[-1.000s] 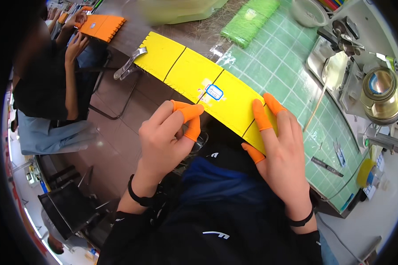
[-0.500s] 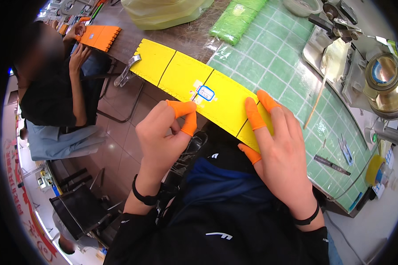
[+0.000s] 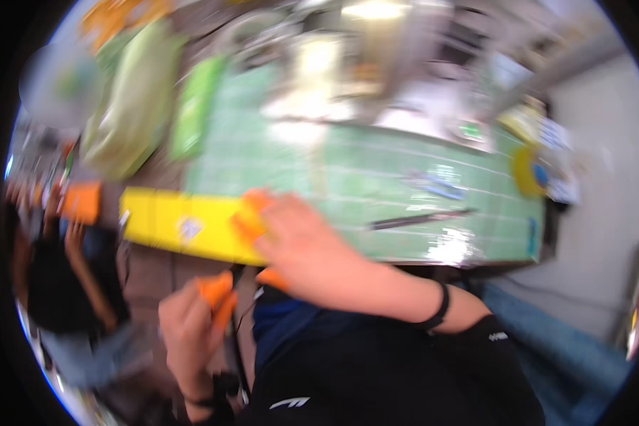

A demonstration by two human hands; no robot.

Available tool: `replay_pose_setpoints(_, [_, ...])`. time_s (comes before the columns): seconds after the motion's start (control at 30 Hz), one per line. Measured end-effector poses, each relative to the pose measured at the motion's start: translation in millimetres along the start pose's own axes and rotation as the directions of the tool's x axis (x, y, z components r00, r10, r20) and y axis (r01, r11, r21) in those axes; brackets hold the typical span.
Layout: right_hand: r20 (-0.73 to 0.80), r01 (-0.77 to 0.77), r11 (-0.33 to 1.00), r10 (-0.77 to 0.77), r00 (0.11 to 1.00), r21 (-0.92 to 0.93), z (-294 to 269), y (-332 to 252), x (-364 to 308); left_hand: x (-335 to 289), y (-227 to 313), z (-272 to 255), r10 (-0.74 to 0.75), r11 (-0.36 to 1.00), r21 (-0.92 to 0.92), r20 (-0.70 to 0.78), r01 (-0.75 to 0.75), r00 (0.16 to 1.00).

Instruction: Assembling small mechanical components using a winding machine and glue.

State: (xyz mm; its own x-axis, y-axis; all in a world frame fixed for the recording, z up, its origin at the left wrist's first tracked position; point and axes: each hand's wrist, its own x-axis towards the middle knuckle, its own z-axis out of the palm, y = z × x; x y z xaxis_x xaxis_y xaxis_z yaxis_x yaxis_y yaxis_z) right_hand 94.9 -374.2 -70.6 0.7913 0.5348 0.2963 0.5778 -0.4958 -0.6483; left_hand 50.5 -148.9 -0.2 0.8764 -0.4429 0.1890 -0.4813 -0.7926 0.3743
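The long yellow panel (image 3: 156,220), crossed by dark lines and carrying a small label, lies along the table's near edge. My right hand (image 3: 302,245), in orange finger cots, grips the panel's right end, with fingers on top and the thumb at the near edge. Off the near edge and below the panel, my left hand (image 3: 188,330) is closed in a pinch, its cotted fingertips together. Anything between those fingertips is too blurred to make out. The whole view is smeared by motion.
A green-tiled table mat (image 3: 263,156) bears dark tweezers (image 3: 422,218) and a blue-handled tool (image 3: 437,186). Pale bags (image 3: 131,106) and a bright green packet (image 3: 195,110) lie at the far left. At left, a co-worker (image 3: 60,284) sits by an orange panel (image 3: 82,202).
My view has swung to the right, shifting the scene leftward. My left hand has drawn away from the panel's label toward me. The right hand stays on the panel's right end.
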Motion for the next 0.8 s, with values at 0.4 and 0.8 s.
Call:
replay_pose_setpoints(0.4, [-0.858, -0.548, 0.834, 0.230, 0.459, -0.069, -234.6, 8.4, -193.7, 133.6, 165.8, 38.8, 0.603, 0.773, -0.219, -0.040, -0.596, 0.797])
replay_pose_setpoints(0.8, [-0.603, -0.926, 0.373, 0.727, 0.329, -0.056, -232.5, 48.7, -274.3, 305.6, 305.1, 100.2, 0.716, 0.577, -0.312, -0.253, -0.755, 0.651])
